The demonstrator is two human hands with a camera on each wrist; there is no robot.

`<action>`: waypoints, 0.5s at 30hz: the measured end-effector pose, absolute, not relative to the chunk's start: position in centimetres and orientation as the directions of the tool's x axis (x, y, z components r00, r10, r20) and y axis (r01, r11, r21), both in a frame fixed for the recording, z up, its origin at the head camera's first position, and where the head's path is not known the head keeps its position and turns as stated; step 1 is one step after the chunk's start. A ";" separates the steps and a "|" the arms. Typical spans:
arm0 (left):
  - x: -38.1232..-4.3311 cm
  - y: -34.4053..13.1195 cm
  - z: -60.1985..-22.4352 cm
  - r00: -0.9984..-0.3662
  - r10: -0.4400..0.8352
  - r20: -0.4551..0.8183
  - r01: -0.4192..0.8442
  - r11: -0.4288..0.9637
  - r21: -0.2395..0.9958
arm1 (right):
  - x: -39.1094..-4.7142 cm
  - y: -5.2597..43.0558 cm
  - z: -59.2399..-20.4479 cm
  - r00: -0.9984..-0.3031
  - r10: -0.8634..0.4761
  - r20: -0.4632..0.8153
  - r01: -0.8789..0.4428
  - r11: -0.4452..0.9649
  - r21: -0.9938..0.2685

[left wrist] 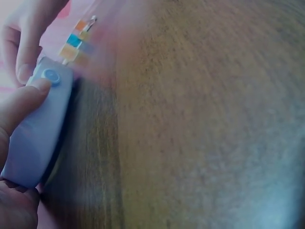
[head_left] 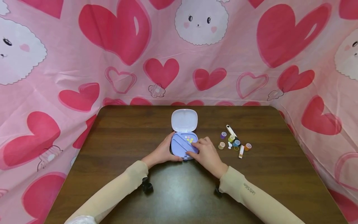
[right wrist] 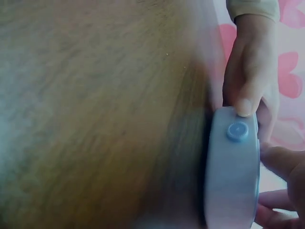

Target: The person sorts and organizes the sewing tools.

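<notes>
A lavender hinged case (head_left: 179,146) lies on the table with its white lid (head_left: 184,120) raised at the back. Several tiny yellow and pale round pieces (head_left: 190,140) sit in its upper right compartment, beside a slanted divider. My left hand (head_left: 163,151) grips the case's left side, the thumb on the front wall near a round blue button (left wrist: 51,76). Over the right part of the inner tray is my right hand (head_left: 208,155), thumb and forefinger bent down onto the tray; whether they pinch a part of it is hidden.
Right of the case stand several small jars, among them a purple jar (head_left: 223,135), a blue jar (head_left: 236,143) and an orange jar (head_left: 247,147). A white and black stick-like tool (head_left: 230,130) and a small white-handled item (head_left: 241,151) lie among them on the brown table (head_left: 126,137).
</notes>
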State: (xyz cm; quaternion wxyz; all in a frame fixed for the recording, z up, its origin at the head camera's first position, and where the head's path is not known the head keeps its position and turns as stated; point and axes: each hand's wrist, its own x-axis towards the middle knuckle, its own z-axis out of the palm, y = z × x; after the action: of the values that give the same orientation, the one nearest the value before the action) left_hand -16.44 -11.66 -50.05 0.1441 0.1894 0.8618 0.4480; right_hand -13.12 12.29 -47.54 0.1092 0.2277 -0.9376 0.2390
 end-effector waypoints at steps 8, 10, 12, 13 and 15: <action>-16.6 -11.7 -50.1 -0.886 0.457 -0.081 0.198 0.530 0.825 | -13.3 11.6 -47.1 -0.882 -0.375 0.285 -0.455 0.834 -0.311; -16.7 -11.7 -50.1 -0.885 0.458 -0.082 0.197 0.530 0.825 | -13.2 11.5 -47.1 -0.887 -0.371 0.276 -0.448 0.838 -0.312; -16.7 -11.7 -50.1 -0.886 0.457 -0.078 0.200 0.528 0.825 | -13.2 11.4 -47.1 -0.889 -0.366 0.275 -0.444 0.837 -0.319; -16.7 -11.6 -50.1 -0.885 0.458 -0.077 0.202 0.529 0.824 | -13.2 11.4 -47.1 -0.888 -0.366 0.278 -0.445 0.837 -0.320; -16.6 -11.6 -50.0 -0.885 0.460 -0.075 0.205 0.530 0.823 | -13.2 11.3 -47.2 -0.887 -0.363 0.286 -0.446 0.834 -0.324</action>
State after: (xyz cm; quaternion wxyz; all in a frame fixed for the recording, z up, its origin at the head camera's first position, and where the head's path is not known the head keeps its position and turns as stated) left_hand -16.64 -11.59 -50.05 0.1429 0.1927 0.8629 0.4449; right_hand -13.17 11.32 -47.20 0.1067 0.2127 -0.9516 0.1943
